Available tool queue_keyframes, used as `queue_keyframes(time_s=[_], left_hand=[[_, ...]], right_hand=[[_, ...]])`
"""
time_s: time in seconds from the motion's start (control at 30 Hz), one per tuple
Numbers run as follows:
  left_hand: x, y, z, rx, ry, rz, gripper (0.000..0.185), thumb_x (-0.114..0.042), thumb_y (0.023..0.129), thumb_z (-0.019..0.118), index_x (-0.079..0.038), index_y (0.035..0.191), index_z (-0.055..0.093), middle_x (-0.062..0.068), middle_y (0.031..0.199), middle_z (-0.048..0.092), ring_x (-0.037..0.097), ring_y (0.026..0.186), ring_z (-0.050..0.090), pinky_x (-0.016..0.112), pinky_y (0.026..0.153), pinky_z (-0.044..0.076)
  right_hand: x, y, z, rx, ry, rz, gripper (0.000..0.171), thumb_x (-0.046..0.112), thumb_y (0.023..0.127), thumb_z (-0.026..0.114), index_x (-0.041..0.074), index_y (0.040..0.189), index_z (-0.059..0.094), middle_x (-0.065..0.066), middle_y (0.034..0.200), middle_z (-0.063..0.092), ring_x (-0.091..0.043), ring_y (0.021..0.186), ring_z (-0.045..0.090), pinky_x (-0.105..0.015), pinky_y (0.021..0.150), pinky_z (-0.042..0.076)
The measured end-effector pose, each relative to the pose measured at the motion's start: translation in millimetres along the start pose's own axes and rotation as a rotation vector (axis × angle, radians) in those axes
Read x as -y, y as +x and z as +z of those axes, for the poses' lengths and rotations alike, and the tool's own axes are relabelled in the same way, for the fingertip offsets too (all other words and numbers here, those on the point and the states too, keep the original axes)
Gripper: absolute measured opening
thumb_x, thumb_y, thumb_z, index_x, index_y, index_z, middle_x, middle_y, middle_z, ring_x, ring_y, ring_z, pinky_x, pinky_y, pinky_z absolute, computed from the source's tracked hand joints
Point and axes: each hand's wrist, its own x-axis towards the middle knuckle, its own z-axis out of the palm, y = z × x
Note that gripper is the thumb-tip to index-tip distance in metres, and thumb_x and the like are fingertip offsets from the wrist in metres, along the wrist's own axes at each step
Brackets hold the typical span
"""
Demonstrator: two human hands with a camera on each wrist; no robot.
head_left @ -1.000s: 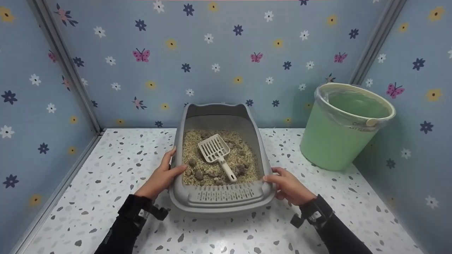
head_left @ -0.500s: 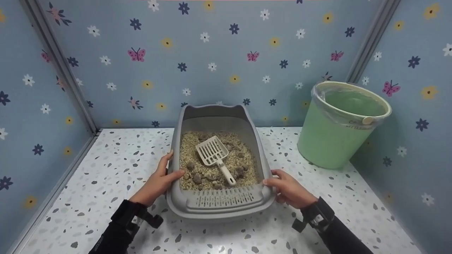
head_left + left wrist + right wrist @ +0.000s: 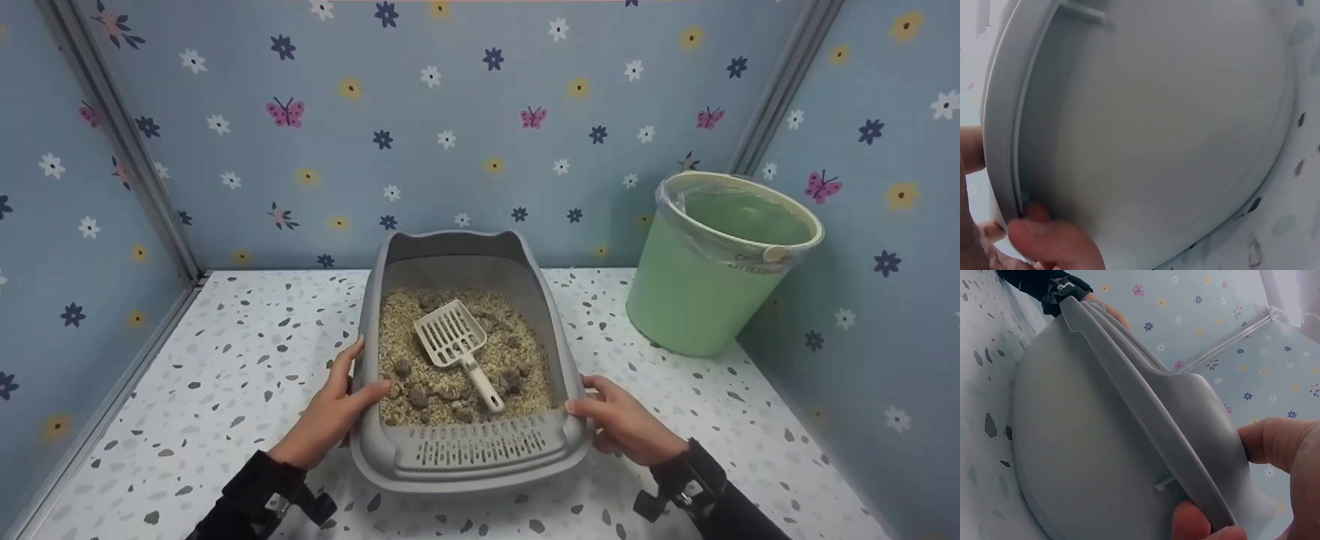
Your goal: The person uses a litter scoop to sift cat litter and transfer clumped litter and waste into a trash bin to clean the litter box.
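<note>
1. The left hand (image 3: 330,416) grips the near-left rim of the grey litter box (image 3: 469,469): the thumb hooks over the rim toward the litter, and the fingers curl under the outer lip, as the left wrist view (image 3: 1055,242) shows.
2. The right hand (image 3: 622,420) grips the near-right rim in the same way. In the right wrist view the thumb lies on top of the lip and a fingertip (image 3: 1196,526) presses from below, so the rim is pinched between them.
3. The litter box sits between the two hands, its perforated front ledge nearest the person and its tall back wall on the far side of both grips.
4. Inside, just beyond the thumbs, lies pale grainy litter (image 3: 397,315) with dark clumps (image 3: 418,394) gathered toward the near end.
5. A white slotted scoop (image 3: 456,346) rests on the litter between the hands, touched by neither; its handle points toward the right hand.
6. A green bucket (image 3: 690,300) with a clear liner stands well beyond the right hand, on the speckled tabletop (image 3: 225,375).
</note>
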Motion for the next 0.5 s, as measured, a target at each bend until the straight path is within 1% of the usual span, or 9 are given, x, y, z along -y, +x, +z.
queue_keyframes(time_s=[0.1, 0.23, 0.27, 0.3, 0.33, 0.4, 0.43, 0.47, 0.5], left_hand=[[-1.5, -3.9, 0.7, 0.015, 0.013, -0.007, 0.093, -0.038, 0.114, 0.068, -0.032, 0.180, 0.003, 0.022, 0.185, 0.001, 0.050, 0.154, 0.043, 0.056, 0.113, 0.050], [-2.4, -6.8, 2.6, 0.019, 0.020, -0.010, 0.094, -0.037, 0.113, 0.069, -0.030, 0.180, 0.004, 0.025, 0.184, 0.002, 0.050, 0.153, 0.044, 0.056, 0.114, 0.049], [-2.6, -7.1, 2.9, 0.022, 0.018, -0.008, 0.094, -0.037, 0.113, 0.069, -0.029, 0.180, 0.004, 0.025, 0.184, 0.002, 0.050, 0.153, 0.044, 0.055, 0.114, 0.049], [-2.8, -7.4, 3.1, 0.021, 0.011, -0.008, 0.094, -0.036, 0.113, 0.069, -0.029, 0.180, 0.004, 0.027, 0.183, 0.005, 0.050, 0.151, 0.047, 0.055, 0.113, 0.051], [-2.8, -7.8, 3.1, 0.018, 0.007, -0.009, 0.094, -0.036, 0.112, 0.070, -0.029, 0.180, 0.005, 0.030, 0.181, 0.012, 0.050, 0.148, 0.050, 0.055, 0.109, 0.054], [-2.8, -7.8, 1.8, 0.013, 0.004, -0.016, 0.094, -0.034, 0.112, 0.071, -0.029, 0.180, 0.007, 0.034, 0.170, 0.032, 0.049, 0.136, 0.060, 0.053, 0.100, 0.061], [-3.0, -7.5, 0.3, 0.015, 0.012, -0.023, 0.094, -0.034, 0.112, 0.071, -0.030, 0.180, 0.007, 0.035, 0.160, 0.044, 0.046, 0.125, 0.067, 0.050, 0.090, 0.064], [-3.7, -7.0, -1.9, 0.021, 0.024, -0.032, 0.095, -0.035, 0.112, 0.072, -0.030, 0.180, 0.006, 0.033, 0.147, 0.054, 0.041, 0.111, 0.071, 0.047, 0.080, 0.065], [-4.8, -6.1, -4.1, 0.024, 0.036, -0.043, 0.095, -0.036, 0.112, 0.072, -0.031, 0.180, 0.005, 0.029, 0.135, 0.059, 0.037, 0.100, 0.072, 0.044, 0.071, 0.065]], right_hand=[[-1.7, -5.1, 0.2, 0.016, 0.013, 0.002, 0.074, 0.018, 0.106, 0.072, -0.009, 0.158, 0.027, -0.015, 0.117, 0.073, -0.010, 0.068, 0.066, -0.018, 0.047, 0.037], [-3.3, -9.7, -0.5, 0.044, 0.014, -0.012, 0.076, 0.017, 0.107, 0.071, -0.011, 0.160, 0.025, -0.016, 0.115, 0.075, -0.014, 0.074, 0.073, -0.018, 0.048, 0.042], [-3.5, -10.3, -0.9, 0.047, 0.009, -0.020, 0.076, 0.017, 0.107, 0.071, -0.011, 0.160, 0.025, -0.016, 0.114, 0.076, -0.014, 0.075, 0.074, -0.018, 0.049, 0.046], [-3.6, -10.7, -1.3, 0.051, 0.004, -0.025, 0.076, 0.017, 0.107, 0.071, -0.012, 0.160, 0.025, -0.016, 0.113, 0.076, -0.015, 0.075, 0.075, -0.019, 0.050, 0.048], [-3.2, -10.9, -1.5, 0.050, -0.003, -0.028, 0.076, 0.017, 0.107, 0.071, -0.012, 0.160, 0.026, -0.016, 0.111, 0.077, -0.014, 0.073, 0.074, -0.019, 0.050, 0.048], [-2.4, -11.0, -2.2, 0.046, -0.024, -0.030, 0.076, 0.018, 0.107, 0.072, -0.012, 0.160, 0.027, -0.014, 0.107, 0.077, -0.011, 0.067, 0.068, -0.020, 0.050, 0.047], [-1.4, -11.2, -2.9, 0.038, -0.049, -0.026, 0.075, 0.020, 0.107, 0.073, -0.012, 0.160, 0.030, -0.014, 0.106, 0.077, -0.010, 0.066, 0.066, -0.020, 0.050, 0.046], [0.3, -11.5, -4.4, 0.033, -0.083, -0.022, 0.075, 0.022, 0.107, 0.074, -0.012, 0.159, 0.032, -0.013, 0.107, 0.076, -0.010, 0.065, 0.064, -0.020, 0.051, 0.045], [3.1, -12.1, -6.1, 0.025, -0.125, -0.014, 0.076, 0.025, 0.107, 0.075, -0.011, 0.160, 0.034, -0.013, 0.107, 0.076, -0.009, 0.064, 0.060, -0.020, 0.051, 0.043]])
